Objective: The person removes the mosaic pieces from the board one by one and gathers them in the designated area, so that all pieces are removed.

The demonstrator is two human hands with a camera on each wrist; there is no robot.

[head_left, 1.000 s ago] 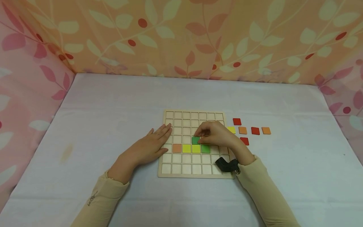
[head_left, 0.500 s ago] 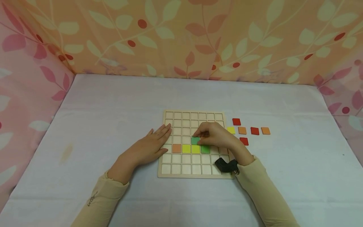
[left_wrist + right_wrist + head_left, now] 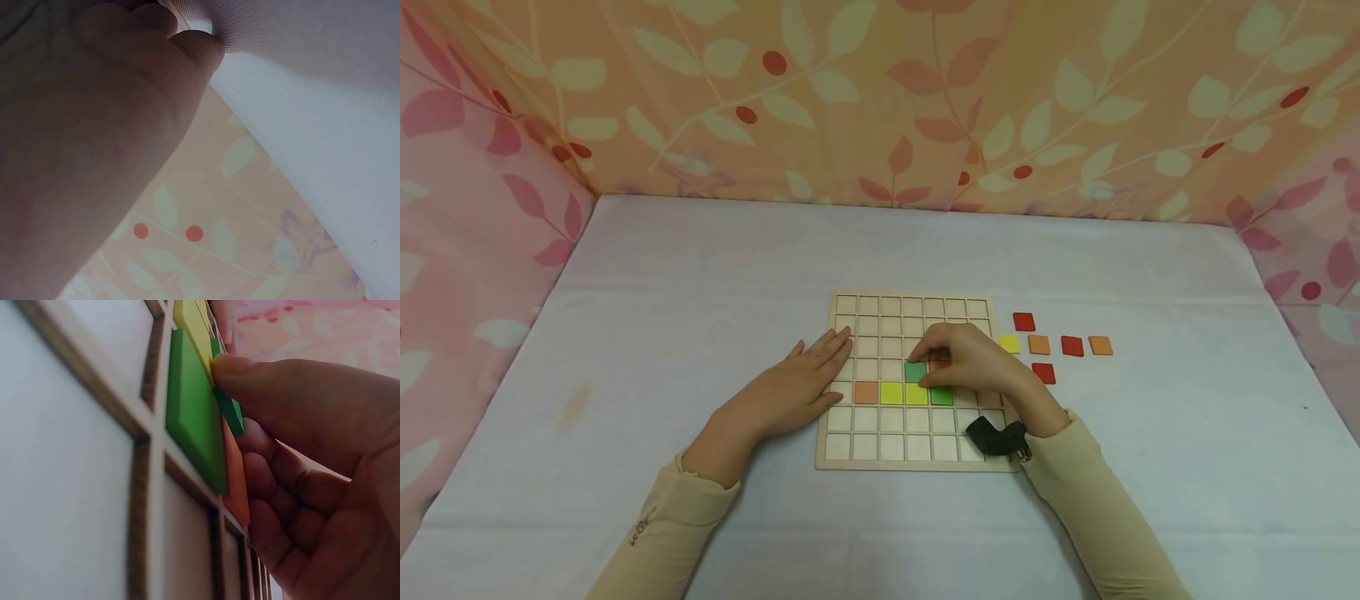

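A square wooden grid board (image 3: 917,464) lies on the white cloth. My left hand (image 3: 790,383) rests flat with straight fingers on its left edge; the left wrist view shows mostly that hand's underside (image 3: 119,106). Over the board's middle my right hand (image 3: 973,358) pinches a dark green tile (image 3: 915,372) between thumb and fingertips. In the right wrist view this green tile (image 3: 231,414) sits tilted above its cell. Beside it is an orange tile (image 3: 235,478), partly behind the hand. The row in front holds an orange-pink tile (image 3: 867,392), two yellow tiles (image 3: 892,392) and a lighter green tile (image 3: 942,396).
Right of the board lie loose tiles: three red tiles (image 3: 1072,346), two orange tiles (image 3: 1101,345) and a yellow tile (image 3: 1010,343) close to the right hand. A black strap piece (image 3: 996,436) hangs from the right wrist over the board. Patterned cloth walls (image 3: 880,100) surround the table.
My right thumb has slid slightly toward the near side along the green tile, and an orange tile now shows between the right fingers. The left hand has stayed in place.
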